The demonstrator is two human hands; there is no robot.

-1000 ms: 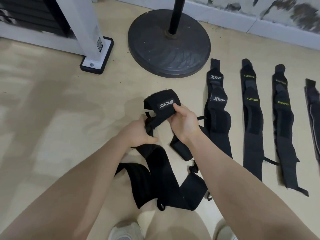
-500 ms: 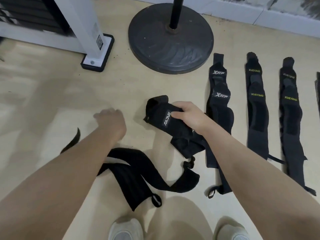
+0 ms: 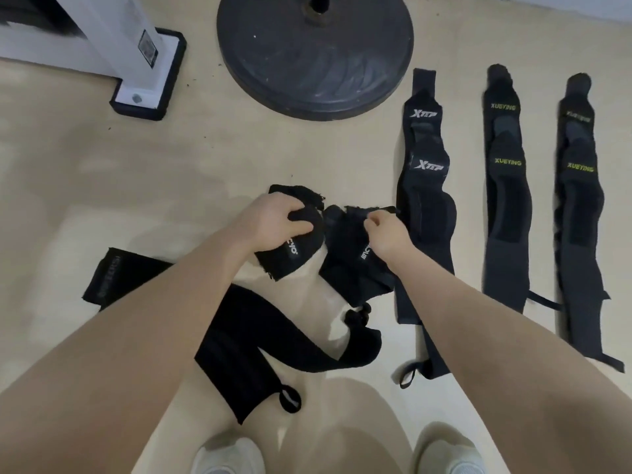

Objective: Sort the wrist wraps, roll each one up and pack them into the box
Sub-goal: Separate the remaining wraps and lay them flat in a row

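Soft, even indoor light falls on the pale floor (image 3: pixel 171 172), leaving faint broad shadows under the forearms. No hard glare. Wide-angle bending stretches the edges, the shoes (image 3: pixel 227 456) at the bottom look blurred, and black fabric loses detail.

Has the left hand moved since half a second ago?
Yes. The left hand came right, toward the laid-out Xtep wrap, and now grips a black wrap.
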